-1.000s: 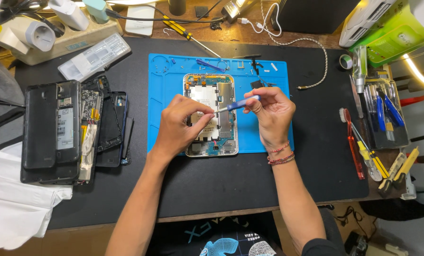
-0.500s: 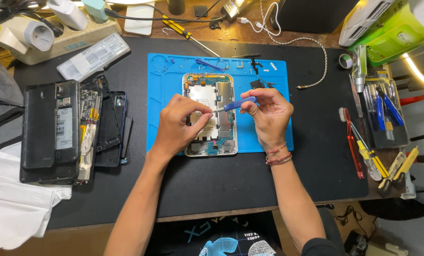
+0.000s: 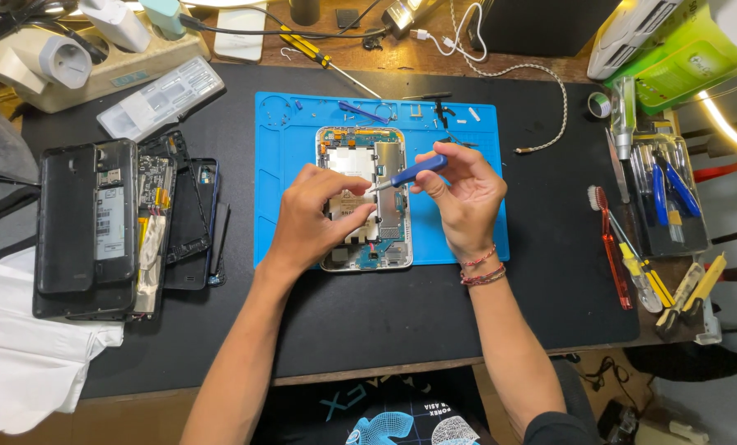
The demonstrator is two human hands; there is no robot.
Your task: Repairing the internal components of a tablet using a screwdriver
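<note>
An opened phone [image 3: 367, 156] with its back off lies on a blue work mat [image 3: 286, 165], circuit boards and a silver battery showing. My left hand [image 3: 315, 216] rests on the phone's left side, fingers bent over the battery. A small blue-handled screwdriver [image 3: 414, 170] is gripped in my right hand [image 3: 463, 196], its tip pointing left onto the phone's middle, close to my left fingertips.
Dismantled black phones and covers [image 3: 96, 222] lie at the left, above white cloth [image 3: 22, 363]. A tool tray [image 3: 665, 198] with pliers and screwdrivers stands at the right, beside red tweezers [image 3: 612, 247]. A yellow screwdriver [image 3: 319, 58], power strip [image 3: 72, 66] and cables lie at the back.
My right hand and the screwdriver have shifted slightly; the tip stays at the phone's middle. The left hand has hardly moved.
</note>
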